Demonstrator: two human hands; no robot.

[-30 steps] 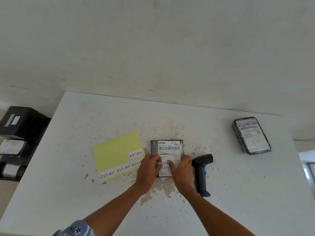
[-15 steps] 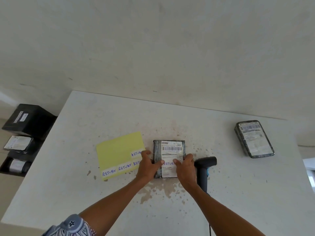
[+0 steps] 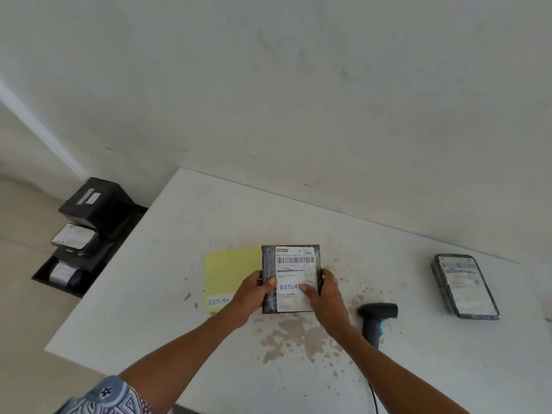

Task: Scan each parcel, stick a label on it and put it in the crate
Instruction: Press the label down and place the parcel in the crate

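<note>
Head view: the parcel (image 3: 291,264) is gripped at its left edge by the left hand (image 3: 252,289) and at its right edge by the right hand (image 3: 327,289), whose thumb is pressed on the handwritten RETURN label (image 3: 289,287). The parcel is held over the table (image 3: 209,339), overlapping the yellow sheet (image 3: 230,267). The scanner (image 3: 378,316) is seen lying nearby to the right, a second parcel (image 3: 464,286) farther right. The crate (image 3: 53,285), with parcels inside, is seen on the floor at left.

The parcel (image 3: 294,264) and left hand (image 3: 252,291) cover part of the yellow sheet (image 3: 230,270); the parcel's print is illegible.
</note>
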